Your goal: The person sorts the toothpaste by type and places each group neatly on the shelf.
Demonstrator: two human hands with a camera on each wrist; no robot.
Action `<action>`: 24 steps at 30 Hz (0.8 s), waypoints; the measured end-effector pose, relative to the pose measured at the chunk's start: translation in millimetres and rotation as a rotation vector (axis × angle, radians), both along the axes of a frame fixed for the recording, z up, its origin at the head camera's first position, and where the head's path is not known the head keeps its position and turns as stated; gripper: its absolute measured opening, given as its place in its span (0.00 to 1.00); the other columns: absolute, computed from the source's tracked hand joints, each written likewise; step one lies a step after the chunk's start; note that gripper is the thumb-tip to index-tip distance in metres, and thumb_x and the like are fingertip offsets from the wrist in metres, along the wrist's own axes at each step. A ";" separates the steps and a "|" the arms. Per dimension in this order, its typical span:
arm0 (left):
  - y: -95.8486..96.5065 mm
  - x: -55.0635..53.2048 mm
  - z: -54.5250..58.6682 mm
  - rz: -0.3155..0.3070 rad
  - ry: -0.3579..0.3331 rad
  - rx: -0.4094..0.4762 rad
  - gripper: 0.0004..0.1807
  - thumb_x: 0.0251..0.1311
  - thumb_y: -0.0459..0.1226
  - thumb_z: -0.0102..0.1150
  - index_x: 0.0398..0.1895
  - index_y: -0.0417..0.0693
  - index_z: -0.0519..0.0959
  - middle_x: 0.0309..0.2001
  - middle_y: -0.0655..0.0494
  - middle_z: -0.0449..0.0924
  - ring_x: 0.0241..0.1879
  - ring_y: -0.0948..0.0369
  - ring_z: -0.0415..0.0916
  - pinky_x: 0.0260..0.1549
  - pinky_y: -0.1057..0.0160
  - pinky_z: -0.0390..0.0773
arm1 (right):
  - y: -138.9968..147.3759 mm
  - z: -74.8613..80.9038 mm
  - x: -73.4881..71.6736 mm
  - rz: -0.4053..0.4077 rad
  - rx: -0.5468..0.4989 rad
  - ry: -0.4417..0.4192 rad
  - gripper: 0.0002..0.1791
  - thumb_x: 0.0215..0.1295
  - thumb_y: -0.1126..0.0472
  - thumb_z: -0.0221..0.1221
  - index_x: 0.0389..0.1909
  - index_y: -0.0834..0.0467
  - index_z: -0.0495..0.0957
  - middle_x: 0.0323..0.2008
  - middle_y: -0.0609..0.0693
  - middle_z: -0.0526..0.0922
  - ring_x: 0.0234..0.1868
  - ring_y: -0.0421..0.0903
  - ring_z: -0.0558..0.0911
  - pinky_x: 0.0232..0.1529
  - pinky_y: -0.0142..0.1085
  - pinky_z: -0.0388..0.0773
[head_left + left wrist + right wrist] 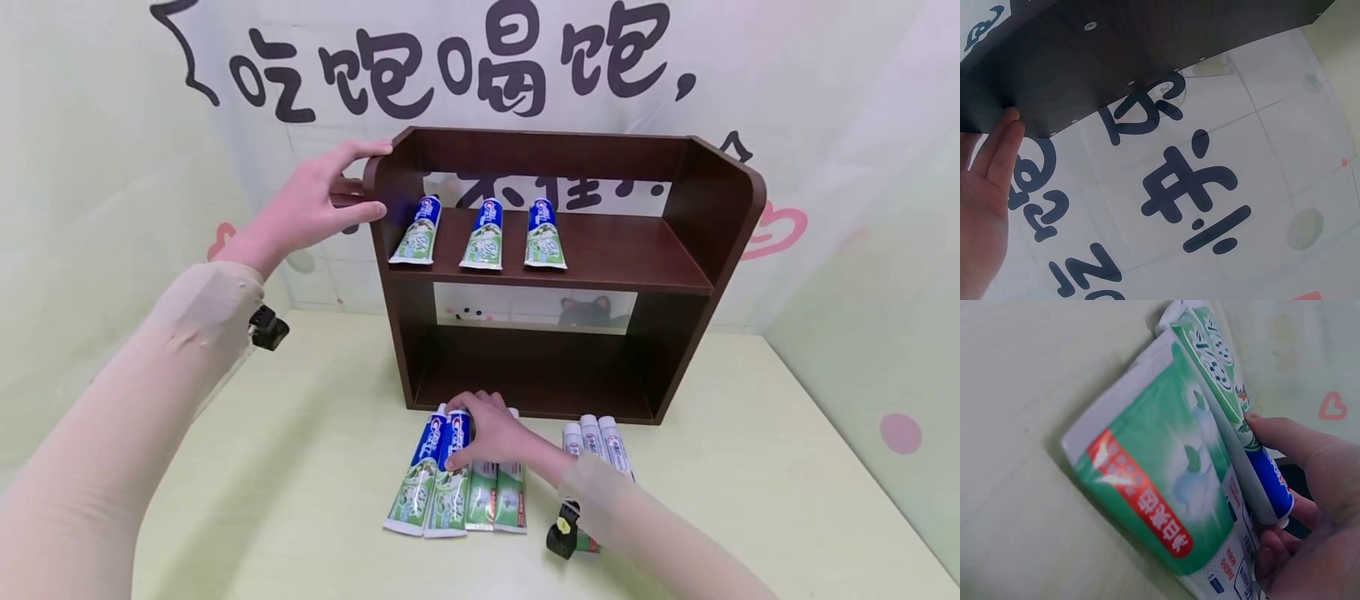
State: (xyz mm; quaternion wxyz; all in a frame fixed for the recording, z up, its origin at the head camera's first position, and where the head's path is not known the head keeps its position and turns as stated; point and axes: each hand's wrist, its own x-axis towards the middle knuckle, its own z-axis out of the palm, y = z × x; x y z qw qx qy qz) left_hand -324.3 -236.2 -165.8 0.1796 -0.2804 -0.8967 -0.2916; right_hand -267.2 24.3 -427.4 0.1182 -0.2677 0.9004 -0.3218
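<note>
My right hand (pixel 497 431) pinches a blue-and-green toothpaste tube (pixel 448 504) in front of the shelf. In the right wrist view the thumb (pixel 1285 434) lies along one side of this tube, with fingers at its other side near the cap end. A matching tube lies close on its left. Partly under the hand, two green-and-white toothpaste tubes (pixel 511 500) lie to the right. My left hand (pixel 311 200) rests against the left side panel of a dark brown two-tier shelf (pixel 555 283). Its fingers (pixel 999 147) are extended against the panel's outer face.
Three blue-and-green tubes (pixel 482 236) stand leaning in a row on the upper tier, toward the left. White-capped tubes (pixel 592 437) lie on the table at right, partly behind my right forearm. A lettered wall sheet (pixel 465 92) hangs behind the shelf.
</note>
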 end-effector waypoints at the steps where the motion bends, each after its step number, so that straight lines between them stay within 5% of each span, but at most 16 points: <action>1: 0.3 0.0 -0.2 -0.001 0.001 -0.002 0.36 0.63 0.40 0.64 0.74 0.62 0.62 0.76 0.65 0.59 0.60 0.46 0.79 0.56 0.72 0.79 | 0.1 0.0 1.6 -0.002 -0.015 0.002 0.42 0.46 0.47 0.76 0.63 0.46 0.68 0.60 0.51 0.71 0.60 0.49 0.66 0.62 0.49 0.72; 9: 0.9 -0.9 -1.1 -0.019 0.008 0.009 0.36 0.63 0.40 0.64 0.73 0.60 0.62 0.76 0.63 0.59 0.59 0.45 0.79 0.53 0.76 0.79 | -1.9 0.3 12.9 -0.057 -0.180 -0.081 0.40 0.50 0.54 0.75 0.63 0.45 0.66 0.60 0.53 0.67 0.60 0.53 0.72 0.63 0.52 0.76; 16: 1.0 -0.3 -0.6 -0.017 0.005 0.004 0.36 0.63 0.40 0.64 0.74 0.59 0.62 0.76 0.62 0.59 0.59 0.45 0.79 0.53 0.77 0.79 | -0.7 -1.0 17.5 -0.070 -0.250 -0.129 0.39 0.53 0.58 0.73 0.65 0.45 0.65 0.60 0.54 0.75 0.57 0.52 0.77 0.60 0.49 0.78; 24: 0.4 -0.1 -0.6 -0.008 0.000 0.002 0.36 0.63 0.41 0.64 0.74 0.61 0.62 0.76 0.63 0.59 0.60 0.45 0.78 0.54 0.74 0.79 | 1.3 -2.9 19.9 -0.026 -0.276 -0.143 0.39 0.59 0.59 0.70 0.68 0.41 0.61 0.58 0.54 0.76 0.45 0.47 0.80 0.45 0.38 0.83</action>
